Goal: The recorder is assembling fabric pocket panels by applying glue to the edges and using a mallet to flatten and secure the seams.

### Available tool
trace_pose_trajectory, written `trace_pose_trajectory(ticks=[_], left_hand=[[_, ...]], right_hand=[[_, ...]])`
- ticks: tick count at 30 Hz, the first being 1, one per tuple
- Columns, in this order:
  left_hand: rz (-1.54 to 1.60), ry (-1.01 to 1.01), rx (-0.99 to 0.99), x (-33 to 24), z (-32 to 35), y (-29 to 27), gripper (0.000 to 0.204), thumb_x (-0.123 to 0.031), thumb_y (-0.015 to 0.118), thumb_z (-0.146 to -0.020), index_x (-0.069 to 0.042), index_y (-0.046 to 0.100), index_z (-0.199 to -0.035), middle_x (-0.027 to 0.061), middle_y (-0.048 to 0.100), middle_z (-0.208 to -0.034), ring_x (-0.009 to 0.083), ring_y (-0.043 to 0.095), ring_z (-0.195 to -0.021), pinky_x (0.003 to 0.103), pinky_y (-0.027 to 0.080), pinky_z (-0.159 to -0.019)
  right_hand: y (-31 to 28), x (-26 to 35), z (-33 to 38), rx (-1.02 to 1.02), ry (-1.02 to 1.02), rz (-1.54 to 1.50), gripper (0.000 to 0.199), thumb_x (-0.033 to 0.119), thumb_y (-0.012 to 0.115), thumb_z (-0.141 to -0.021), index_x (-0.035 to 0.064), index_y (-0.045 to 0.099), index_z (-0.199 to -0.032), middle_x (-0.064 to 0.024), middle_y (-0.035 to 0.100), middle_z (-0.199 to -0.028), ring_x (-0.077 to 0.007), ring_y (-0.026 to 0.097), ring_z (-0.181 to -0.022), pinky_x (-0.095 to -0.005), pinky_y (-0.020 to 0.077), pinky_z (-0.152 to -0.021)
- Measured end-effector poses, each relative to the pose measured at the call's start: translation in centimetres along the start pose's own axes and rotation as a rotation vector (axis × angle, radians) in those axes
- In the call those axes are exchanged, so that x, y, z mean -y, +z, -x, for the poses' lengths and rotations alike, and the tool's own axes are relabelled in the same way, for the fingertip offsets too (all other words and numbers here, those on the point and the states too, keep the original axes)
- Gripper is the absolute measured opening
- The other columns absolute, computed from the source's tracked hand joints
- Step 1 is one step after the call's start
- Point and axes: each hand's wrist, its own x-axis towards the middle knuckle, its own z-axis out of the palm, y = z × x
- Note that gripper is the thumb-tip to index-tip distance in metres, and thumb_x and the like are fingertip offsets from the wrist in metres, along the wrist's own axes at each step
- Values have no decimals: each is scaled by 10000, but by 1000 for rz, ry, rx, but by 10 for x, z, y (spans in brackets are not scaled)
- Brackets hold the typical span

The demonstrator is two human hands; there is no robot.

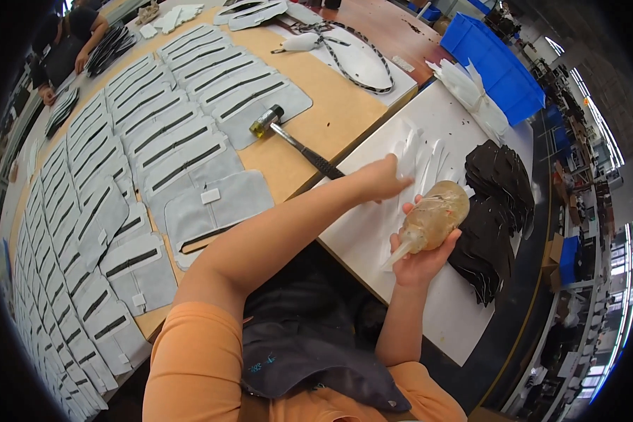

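While white strips are pressed flat, a bottle is kept close by.
Bottle (pixel 432 216): gripped in right hand (pixel 422 261), fingers wrapped shut round it; long axis slanted, nozzle down-left.
Strips (pixel 418 158): on white board (pixel 373 232), just above the bottle.
Left hand (pixel 381 179): nearer the strips, fingers extended flat, nothing held.
Hammer (pixel 295 144): left, untouched.

Rows of grey cut pieces (pixel 155 133) with dark slots overlap across the wooden table (pixel 330 112) at left. A hammer (pixel 288 137) lies at upper centre. A blue bin (pixel 496 63) sits upper right, beside a white bundle (pixel 471 91).
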Motion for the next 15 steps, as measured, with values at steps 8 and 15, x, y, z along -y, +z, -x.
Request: trace_pose_trajectory(ticks=[8,15], left_hand=[[-353,548,-386,89,108,-7,274,-214,630,-876,-24,564,-1062,187,541,-1001,361,540,-972,423,441,-846],[-684,233,-659,155,179,-20,279,-104,685,-782,-54,525,-1005,120,497,-1012,329,498,-964,415,408,-834]], right_hand=[[6,13,-9,168,23,-31,864,619,552,-861,7,304,-1417,-192,524,-1315,-192,555,-594,-306,416,-507],[41,-37,-20,81,122,401,722,563,627,-840,163,379,-1388,-199,471,-1373,-246,575,-1058,-337,507,-658]])
